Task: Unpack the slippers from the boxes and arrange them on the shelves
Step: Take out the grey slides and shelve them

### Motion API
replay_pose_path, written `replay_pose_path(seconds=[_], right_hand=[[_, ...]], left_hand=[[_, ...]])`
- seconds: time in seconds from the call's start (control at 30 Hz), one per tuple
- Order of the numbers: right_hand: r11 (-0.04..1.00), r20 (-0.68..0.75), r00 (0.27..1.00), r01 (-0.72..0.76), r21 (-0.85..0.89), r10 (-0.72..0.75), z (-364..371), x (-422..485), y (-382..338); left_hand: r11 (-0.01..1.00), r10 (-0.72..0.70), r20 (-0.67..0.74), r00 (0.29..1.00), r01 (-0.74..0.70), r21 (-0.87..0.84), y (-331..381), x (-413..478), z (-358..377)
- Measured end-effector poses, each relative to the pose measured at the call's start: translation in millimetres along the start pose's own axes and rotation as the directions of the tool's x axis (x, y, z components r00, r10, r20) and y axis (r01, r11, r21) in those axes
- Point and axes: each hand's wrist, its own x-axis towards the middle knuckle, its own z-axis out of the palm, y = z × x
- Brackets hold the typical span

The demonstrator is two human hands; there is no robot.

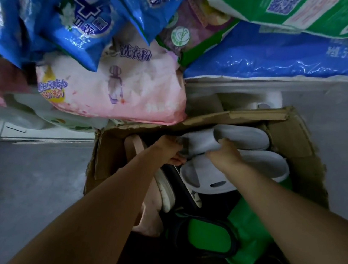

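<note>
While both hands reach into the box (107,156), they hold one grey slipper (200,141).
The left hand (168,149) pinches its end with curled fingers; the right hand (224,155) curls round its strap, thumb on top. It is best to lift it straight up, clear of the flap (238,116). I count one box, with at least three grey slippers and two green slippers (208,233) in it.

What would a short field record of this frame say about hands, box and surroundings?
left hand: grips pale grey foam slipper
right hand: grips the same slipper at its strap
container: open brown cardboard box
also in box: more pale slippers, bright green slippers
next to box: pink plastic detergent bag, blue plastic bags
</note>
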Motion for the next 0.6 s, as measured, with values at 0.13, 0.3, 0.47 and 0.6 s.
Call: replay_pose_path(seconds=[0.13,0.3,0.47,0.6], right_hand=[[1.000,-0.022,1.000,-0.004,-0.007,0.004,-8,-16,-1],[0.995,0.010,0.996,0.084,-0.060,-0.084,-31,-64,1],[0.978,0.104,0.976,0.200,-0.063,-0.193,-56,-131,-10],[0.938,0.150,0.934,0.338,-0.078,-0.324,-73,-189,-35]], left_hand=[[0.998,0.047,-0.062,0.997,-0.049,-0.034,-6,-17,-3],[0.995,0.066,-0.105,0.992,-0.073,-0.067,-20,-67,-5],[0.972,0.081,-0.186,0.979,-0.119,-0.200,-31,-158,-10],[0.945,0.110,-0.236,0.965,-0.175,-0.275,-41,-229,-20]])
